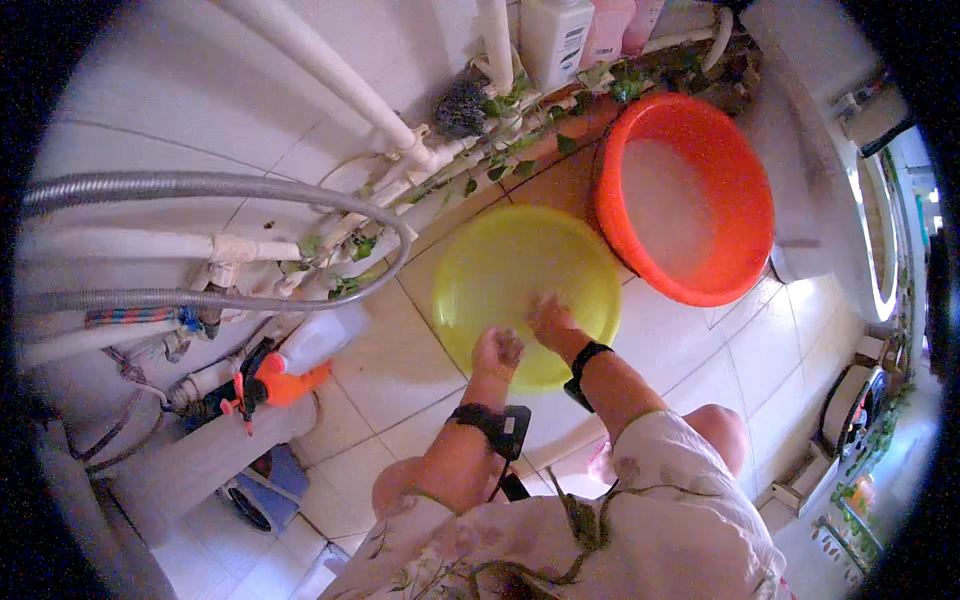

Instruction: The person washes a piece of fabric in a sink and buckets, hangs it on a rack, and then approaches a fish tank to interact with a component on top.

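My left hand (498, 352) is over the near left part of a yellow-green plastic basin (480, 262) on the tiled floor, its fingers curled. My right hand (550, 319) reaches lower into the basin, right of my left hand, with its fingers blurred. Whether either hand holds something small cannot be made out. A black band with a box sits on each wrist. Beyond and to the right, a red-orange plastic basin (742, 217) holds cloudy, pale liquid.
White pipes (330, 75) with leafy vines run along the wall. A metal shower hose (225, 184) loops in from the left. Bottles (559, 41) stand at the top. An orange spray bottle (289, 386) lies at the left, above a blue item (281, 487). Shelves stand at the right.
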`<state>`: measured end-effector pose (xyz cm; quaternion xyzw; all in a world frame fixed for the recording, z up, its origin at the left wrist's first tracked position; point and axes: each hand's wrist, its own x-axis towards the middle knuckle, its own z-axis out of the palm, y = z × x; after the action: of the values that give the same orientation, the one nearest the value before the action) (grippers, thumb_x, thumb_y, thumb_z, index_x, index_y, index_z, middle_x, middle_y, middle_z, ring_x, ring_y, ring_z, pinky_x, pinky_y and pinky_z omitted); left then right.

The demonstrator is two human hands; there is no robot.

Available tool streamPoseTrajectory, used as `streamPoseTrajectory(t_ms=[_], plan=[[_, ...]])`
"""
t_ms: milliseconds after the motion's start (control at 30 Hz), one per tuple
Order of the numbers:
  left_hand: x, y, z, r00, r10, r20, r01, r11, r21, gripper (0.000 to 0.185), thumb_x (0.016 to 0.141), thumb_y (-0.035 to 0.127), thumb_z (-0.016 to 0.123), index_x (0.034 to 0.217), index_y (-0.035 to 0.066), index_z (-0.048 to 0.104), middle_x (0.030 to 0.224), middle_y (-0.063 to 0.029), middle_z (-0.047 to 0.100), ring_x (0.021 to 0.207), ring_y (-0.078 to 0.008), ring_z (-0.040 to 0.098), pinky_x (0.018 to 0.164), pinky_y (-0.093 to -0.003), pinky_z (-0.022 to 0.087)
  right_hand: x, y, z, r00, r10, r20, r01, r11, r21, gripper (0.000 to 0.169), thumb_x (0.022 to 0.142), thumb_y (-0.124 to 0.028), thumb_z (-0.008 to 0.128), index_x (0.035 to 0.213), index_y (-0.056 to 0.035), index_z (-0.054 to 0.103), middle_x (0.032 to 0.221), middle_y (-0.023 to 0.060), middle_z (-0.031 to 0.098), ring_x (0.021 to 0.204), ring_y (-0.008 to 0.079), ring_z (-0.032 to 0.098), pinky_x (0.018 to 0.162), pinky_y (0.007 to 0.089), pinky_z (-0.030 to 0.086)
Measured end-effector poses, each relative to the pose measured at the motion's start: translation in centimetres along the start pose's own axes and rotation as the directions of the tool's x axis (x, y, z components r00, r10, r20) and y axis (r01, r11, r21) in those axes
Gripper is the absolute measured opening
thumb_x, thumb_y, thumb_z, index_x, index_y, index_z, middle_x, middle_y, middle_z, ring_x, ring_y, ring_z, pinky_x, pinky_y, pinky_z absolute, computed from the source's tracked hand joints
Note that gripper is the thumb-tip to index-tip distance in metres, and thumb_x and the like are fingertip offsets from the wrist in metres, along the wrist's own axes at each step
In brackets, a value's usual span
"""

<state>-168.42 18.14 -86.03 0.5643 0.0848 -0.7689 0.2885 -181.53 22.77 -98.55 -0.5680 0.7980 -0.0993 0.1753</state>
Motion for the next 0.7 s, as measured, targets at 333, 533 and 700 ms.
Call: streamPoseTrajectory(t_ms=[333,533,700], plan=[[7.0,-0.7,-1.9,0.946,0.060,0.318,-0.060,0.998,-0.011,0.032,0.078,0.043,0.039,0.090,0.013,0.044,0.089,-0.0033,0.048,0.087,-0.0184,0.043,0.078,-0.0409,0.032,1.3,-0.9,-3.6,0.949,-0.258,0.180,-0.016,0.531,0.847,0.019,0.076,-0.017,0.045,0.086,-0.0096,0.059,0.084,0.0086,0.059,0.079,0.0238,0.054,0.066,0.0344,0.043],[5.4,-0.6,0.4,0.996,0.080,-0.047,-0.075,0.993,0.090,0.060,0.075,0.051,0.039,0.122,0.017,0.027,0.129,-0.0028,0.023,0.117,-0.0220,0.021,0.092,-0.0463,0.014,4.2,-2.5,-8.0,0.992,-0.105,0.067,0.108,0.993,-0.041,0.018,0.073,-0.015,0.044,0.084,-0.0089,0.057,0.083,0.0094,0.058,0.081,0.0280,0.053,0.067,0.0381,0.042],[6.7,-0.8,-1.3,1.000,-0.023,-0.013,0.023,0.998,0.057,0.066,0.072,0.054,0.040,0.127,0.022,0.021,0.133,-0.0019,0.016,0.122,-0.0236,0.012,0.093,-0.0472,0.012,5.3,-3.4,-10.9,0.781,0.144,0.607,-0.350,0.907,0.235,0.021,0.076,-0.020,0.044,0.088,-0.0085,0.056,0.092,0.0115,0.053,0.094,0.0273,0.047,0.074,0.0413,0.039]])
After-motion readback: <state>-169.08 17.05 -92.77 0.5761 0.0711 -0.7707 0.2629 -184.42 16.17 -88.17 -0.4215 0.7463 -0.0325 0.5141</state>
